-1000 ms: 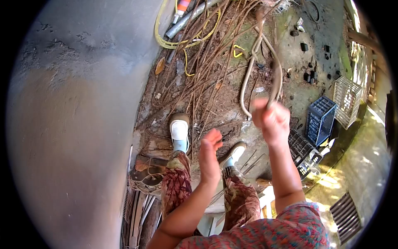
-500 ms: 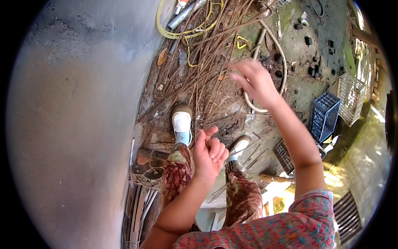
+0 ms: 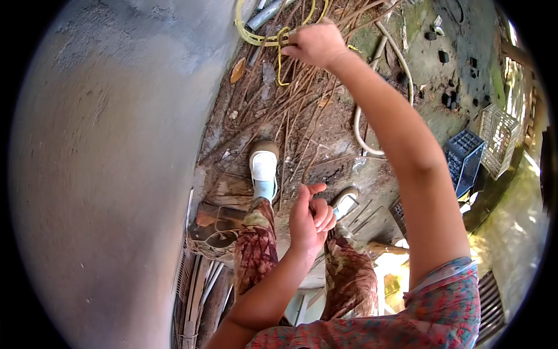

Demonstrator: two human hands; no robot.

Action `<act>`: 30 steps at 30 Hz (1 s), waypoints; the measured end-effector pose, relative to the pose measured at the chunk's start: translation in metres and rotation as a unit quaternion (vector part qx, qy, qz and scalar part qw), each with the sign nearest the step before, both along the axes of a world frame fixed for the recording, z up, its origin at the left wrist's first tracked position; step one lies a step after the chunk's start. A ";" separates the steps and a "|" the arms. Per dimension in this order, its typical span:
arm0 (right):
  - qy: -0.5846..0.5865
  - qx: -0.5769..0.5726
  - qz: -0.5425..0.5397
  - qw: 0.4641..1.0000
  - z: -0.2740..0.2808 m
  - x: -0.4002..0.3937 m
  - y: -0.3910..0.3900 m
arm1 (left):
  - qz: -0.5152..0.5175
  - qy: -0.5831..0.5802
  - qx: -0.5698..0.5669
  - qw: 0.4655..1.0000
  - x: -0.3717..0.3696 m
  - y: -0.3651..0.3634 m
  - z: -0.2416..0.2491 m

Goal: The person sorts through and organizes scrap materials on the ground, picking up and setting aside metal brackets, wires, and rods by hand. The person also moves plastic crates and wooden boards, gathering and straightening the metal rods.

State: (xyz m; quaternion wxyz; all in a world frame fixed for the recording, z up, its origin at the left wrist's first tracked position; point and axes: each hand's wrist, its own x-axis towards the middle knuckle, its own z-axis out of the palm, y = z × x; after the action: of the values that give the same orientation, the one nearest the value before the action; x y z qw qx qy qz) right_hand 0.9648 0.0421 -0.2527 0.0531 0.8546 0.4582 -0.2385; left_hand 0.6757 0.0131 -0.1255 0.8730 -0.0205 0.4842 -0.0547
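Observation:
My right hand (image 3: 319, 43) is stretched forward over a heap of thin brown branches (image 3: 299, 87), its fingers closed beside a yellow hose (image 3: 256, 39) and a thin yellow cord (image 3: 280, 67). What is between those fingers cannot be made out. Nearer my body, my left hand (image 3: 311, 221) is curled above the ground between my shoes, with a thin brown twig (image 3: 311, 164) rising from its thumb and forefinger.
A grey wall (image 3: 116, 163) fills the left side. A pale hose loop (image 3: 359, 131) lies right of the branches. Farther right are a blue crate (image 3: 464, 157), a pale crate (image 3: 499, 136) and several black lumps (image 3: 450, 100). A metal pipe (image 3: 266, 15) lies near the top.
My right hand has moved forward and left to the yellow hose, and its fingers have closed. My left hand has shifted slightly right with the twig, still curled.

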 end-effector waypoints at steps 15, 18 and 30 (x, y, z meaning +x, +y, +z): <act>0.087 0.020 0.056 0.994 0.020 -0.017 -0.068 | -0.035 0.009 0.057 0.998 0.007 -0.012 0.000; 0.125 0.002 0.021 0.992 0.024 -0.004 -0.048 | -0.037 0.011 0.056 0.998 0.005 -0.011 0.000; 0.130 0.308 -0.004 0.942 0.070 0.022 -0.081 | -0.036 0.006 0.063 0.997 0.002 -0.008 0.001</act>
State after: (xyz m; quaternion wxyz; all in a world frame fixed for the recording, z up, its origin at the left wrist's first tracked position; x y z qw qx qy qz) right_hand 0.9866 -0.0394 -0.1831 -0.2740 0.7925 0.5086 -0.1952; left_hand 0.6782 0.0050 -0.1247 0.8671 0.0522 0.4923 -0.0555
